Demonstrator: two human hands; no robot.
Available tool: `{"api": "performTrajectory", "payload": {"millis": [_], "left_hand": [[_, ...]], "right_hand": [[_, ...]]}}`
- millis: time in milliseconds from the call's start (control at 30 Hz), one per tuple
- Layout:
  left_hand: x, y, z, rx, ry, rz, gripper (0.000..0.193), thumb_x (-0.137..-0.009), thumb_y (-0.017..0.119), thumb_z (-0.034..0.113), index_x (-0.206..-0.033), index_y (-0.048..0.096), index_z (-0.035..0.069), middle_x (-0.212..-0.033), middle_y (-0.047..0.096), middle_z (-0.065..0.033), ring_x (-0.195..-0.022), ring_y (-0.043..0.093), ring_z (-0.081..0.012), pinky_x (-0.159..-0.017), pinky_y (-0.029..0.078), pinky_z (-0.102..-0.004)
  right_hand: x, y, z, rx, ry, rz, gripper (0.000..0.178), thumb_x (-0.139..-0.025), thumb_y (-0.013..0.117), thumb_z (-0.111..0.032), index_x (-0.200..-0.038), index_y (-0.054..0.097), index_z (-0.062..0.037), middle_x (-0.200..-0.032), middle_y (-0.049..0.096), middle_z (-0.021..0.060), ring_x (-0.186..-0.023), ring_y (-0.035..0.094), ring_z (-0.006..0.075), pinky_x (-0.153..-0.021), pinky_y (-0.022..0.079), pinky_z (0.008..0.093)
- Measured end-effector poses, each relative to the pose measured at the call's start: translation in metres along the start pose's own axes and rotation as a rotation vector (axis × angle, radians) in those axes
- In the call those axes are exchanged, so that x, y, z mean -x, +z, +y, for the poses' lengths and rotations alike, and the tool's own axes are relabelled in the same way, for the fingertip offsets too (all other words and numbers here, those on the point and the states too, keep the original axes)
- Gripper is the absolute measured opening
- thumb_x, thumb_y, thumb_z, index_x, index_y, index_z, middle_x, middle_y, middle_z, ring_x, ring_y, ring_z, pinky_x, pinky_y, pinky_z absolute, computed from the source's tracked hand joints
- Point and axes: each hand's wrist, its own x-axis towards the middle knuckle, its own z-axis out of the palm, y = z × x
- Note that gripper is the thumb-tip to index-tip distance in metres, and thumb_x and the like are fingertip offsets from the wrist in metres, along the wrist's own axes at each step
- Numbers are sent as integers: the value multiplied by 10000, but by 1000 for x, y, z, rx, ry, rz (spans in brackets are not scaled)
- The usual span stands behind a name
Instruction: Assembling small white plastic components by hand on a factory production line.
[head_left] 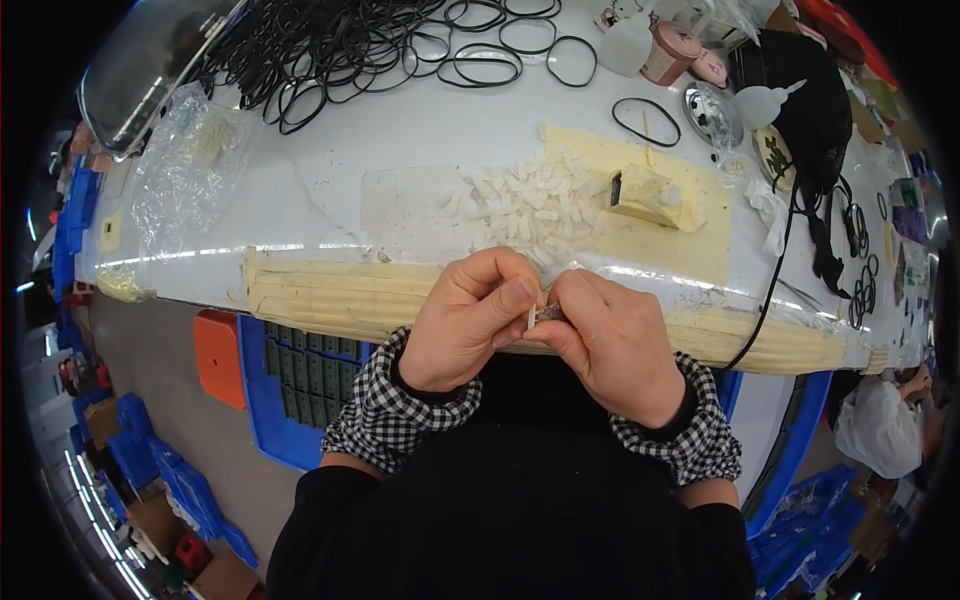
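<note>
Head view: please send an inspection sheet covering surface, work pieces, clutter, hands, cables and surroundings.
Surface: white table; yellowish tape along its near edge.
Work pieces: pale strips in a loose pile; yellowish block to their right, on a yellow sheet.
Clutter: black loops heaped at far left; clear plastic bag nearer; white squeeze bottle at far right.
Hands: left hand pinches a small white piece; right hand pinches a small dark piece beside it.
Cables: black cord crosses the near edge at right; cannot tell whether it is a cable.
Surroundings: blue crate with dark blocks below the table, left; another person's hand at far right.
</note>
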Motion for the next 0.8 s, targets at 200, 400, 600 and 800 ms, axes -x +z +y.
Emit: {"api": "performTrajectory", "payload": {"millis": [200,400,600,800], "left_hand": [[0,-1,0,-2,-3,-10,144,-938,558,157,-852,554,41,-745,547,8,-580,459,-21,-499,353,-153],[-2,4,9,-12,24,105,165,-968,500,190,-874,520,57,-793,594,-37,-591,502,-40,-520,409,-164],[-1,-6,18,-10,66,189,167,-984,462,206,-907,504,64,-801,578,-37,-621,486,-58,-526,396,-162],[-4,-1,19,-39,72,209,213,-1004,403,224,-947,501,44,-793,531,-26,-617,430,-64,-540,356,-172]], "right_hand": [[-2,-4,-1,-46,0,-51,283,-866,582,-348,-826,513,-76,-709,553,56,-619,575,235,-508,439,327],[1,-14,4,-123,141,121,193,-812,678,-201,-819,562,-47,-709,550,71,-584,567,240,-507,446,305],[9,-14,27,71,186,212,134,-751,685,-48,-855,601,-51,-762,558,63,-602,594,219,-515,456,297],[2,1,26,157,126,221,200,-718,682,-39,-899,611,-84,-822,563,42,-609,598,210,-522,467,302]]}}
